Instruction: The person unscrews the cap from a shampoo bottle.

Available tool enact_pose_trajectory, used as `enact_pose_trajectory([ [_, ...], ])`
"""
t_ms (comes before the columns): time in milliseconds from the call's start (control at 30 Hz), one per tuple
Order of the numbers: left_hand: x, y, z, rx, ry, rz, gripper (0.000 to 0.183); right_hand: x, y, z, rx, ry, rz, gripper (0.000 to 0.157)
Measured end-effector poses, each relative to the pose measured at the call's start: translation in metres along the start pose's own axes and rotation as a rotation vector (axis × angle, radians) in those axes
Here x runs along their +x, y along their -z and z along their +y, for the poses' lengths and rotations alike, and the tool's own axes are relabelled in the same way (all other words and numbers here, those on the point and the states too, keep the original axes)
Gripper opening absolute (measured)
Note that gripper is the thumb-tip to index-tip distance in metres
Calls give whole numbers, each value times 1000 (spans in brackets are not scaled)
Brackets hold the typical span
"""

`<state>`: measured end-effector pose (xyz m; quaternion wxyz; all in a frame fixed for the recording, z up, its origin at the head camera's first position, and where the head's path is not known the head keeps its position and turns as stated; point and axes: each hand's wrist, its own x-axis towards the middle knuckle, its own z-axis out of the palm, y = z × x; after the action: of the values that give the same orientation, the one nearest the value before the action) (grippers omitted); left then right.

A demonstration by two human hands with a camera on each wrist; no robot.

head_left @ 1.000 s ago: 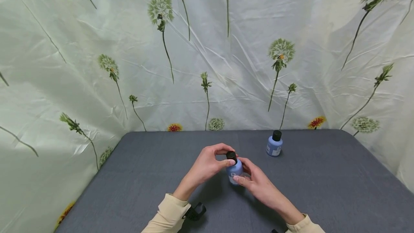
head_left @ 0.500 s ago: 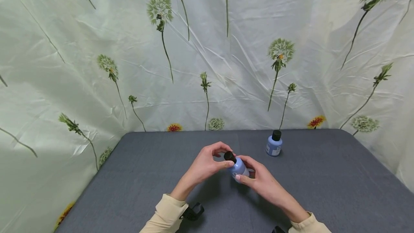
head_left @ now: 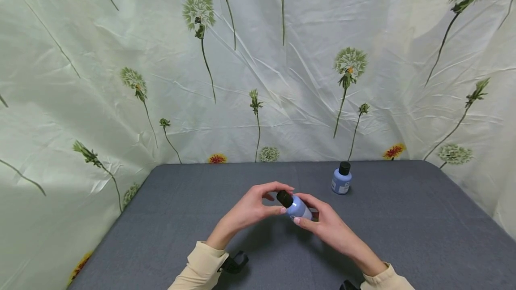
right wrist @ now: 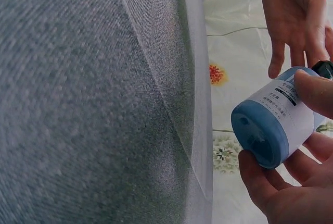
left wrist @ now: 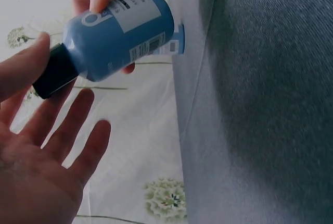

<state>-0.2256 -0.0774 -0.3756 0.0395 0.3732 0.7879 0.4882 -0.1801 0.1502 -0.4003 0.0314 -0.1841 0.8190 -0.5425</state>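
A blue bottle point(head_left: 297, 207) with a white label and black cap point(head_left: 284, 198) is held tilted over the table, its cap toward the upper left. My right hand point(head_left: 328, 227) grips its body, thumb in front and fingers around the far side and base. Around the cap is my left hand point(head_left: 250, 207), fingers spread and fairly straight. In the left wrist view, the left thumb overlaps the cap point(left wrist: 54, 72) and the index finger passes behind it. The right wrist view shows the label and the base of the bottle point(right wrist: 276, 120).
A second blue bottle point(head_left: 341, 182) with a black cap stands upright toward the back right of the grey table point(head_left: 201, 191). Behind the table hangs a pale curtain point(head_left: 298, 79) printed with flowers. A black strap device point(head_left: 235, 263) is on the left wrist.
The held bottle has gone from nearly upright to tilted, cap leaning left. My left fingers have spread from the cap and straightened. My right hand keeps its grip; the second bottle stays put.
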Motion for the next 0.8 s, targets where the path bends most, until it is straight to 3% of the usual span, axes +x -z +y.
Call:
enact_pose_trajectory([
  [133,-2,3,-2,-21,-28,-42,41,1,1,0,-13,10,-3,52],
  [333,-3,6,-1,-21,-25,-45,39,-1,0,0,-22,12,-9,51],
  [800,-4,5,-1,97,97,66,25,-3,-8,-5,-136,-30,71,53],
])
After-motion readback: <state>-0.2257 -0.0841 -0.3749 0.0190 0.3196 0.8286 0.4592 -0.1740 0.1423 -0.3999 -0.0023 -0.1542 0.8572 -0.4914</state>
